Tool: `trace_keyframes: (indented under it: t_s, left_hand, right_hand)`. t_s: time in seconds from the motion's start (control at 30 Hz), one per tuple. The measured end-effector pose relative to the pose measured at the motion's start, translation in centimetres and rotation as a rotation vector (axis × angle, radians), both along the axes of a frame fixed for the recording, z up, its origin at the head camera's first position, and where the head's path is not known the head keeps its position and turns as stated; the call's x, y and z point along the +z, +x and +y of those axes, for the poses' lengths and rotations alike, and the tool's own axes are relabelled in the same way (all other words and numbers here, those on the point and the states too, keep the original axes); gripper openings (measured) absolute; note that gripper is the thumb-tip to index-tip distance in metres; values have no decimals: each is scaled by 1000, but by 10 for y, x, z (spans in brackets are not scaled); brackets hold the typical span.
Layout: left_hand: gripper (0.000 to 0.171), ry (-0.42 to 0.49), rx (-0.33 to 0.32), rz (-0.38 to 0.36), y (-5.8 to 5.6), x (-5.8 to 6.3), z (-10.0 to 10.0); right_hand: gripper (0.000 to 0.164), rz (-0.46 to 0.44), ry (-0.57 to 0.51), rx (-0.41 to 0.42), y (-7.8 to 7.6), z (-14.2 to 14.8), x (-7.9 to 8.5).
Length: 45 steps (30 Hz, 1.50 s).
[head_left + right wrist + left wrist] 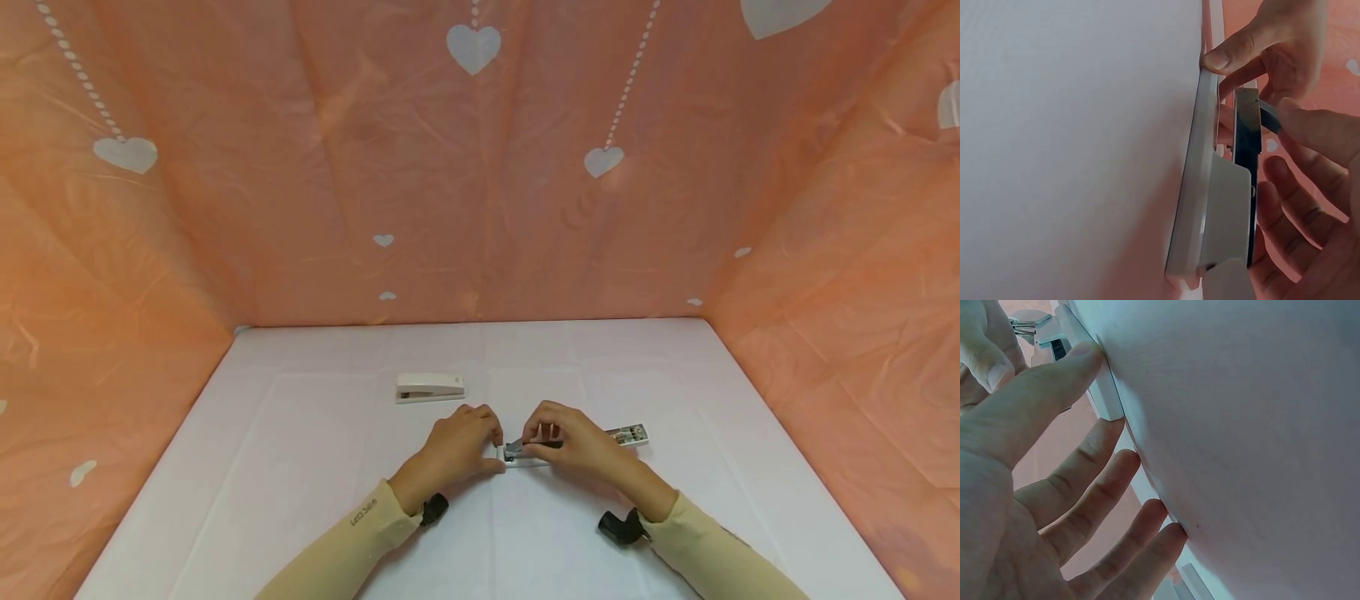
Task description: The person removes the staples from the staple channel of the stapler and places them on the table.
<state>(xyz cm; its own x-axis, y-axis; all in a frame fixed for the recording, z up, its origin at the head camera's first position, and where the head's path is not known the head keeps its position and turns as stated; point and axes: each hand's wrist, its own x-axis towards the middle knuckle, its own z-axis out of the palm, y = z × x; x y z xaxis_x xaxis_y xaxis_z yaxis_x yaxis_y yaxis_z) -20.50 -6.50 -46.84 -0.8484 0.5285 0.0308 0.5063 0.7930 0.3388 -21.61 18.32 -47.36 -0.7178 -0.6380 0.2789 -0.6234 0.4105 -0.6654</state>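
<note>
An opened white stapler [527, 462] lies on the table, its top half [630, 434] swung back to the right. My left hand [457, 442] holds the front end of its base, with the thumb [1082, 359] on the near side and the index fingertip at the tip. Above the dark metal magazine [1247, 134], my right hand [573, 442] pinches a small dark grey strip [1269, 117] between thumb and fingers. The strip's far end is partly hidden, and I cannot tell whether it is inside the magazine.
A second white stapler [431, 387], closed, stands behind my left hand. White cloth [315, 467] covers the table. Orange sheets with hearts [472, 192] rise at the back and both sides.
</note>
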Motion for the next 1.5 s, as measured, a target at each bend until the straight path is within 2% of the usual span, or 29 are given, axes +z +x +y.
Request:
trace_keyframes:
  t_s: [0.57,0.83,1.0,1.5]
  left_hand:
    - [34,-13,-1,25,-3,-5,1]
    - [34,-22,5,20,-2,-4,2]
    - [34,-23,4,22,-1,-3,2]
    - [35,-21,13,25,-2,-3,2]
  right_hand:
    - [25,5,35,-37,1,-3,-1]
    - [14,78,126,-37,2,-1,3]
    - [13,80,158,-47,4,0,6]
    - [13,41,110,-49,5,9,12]
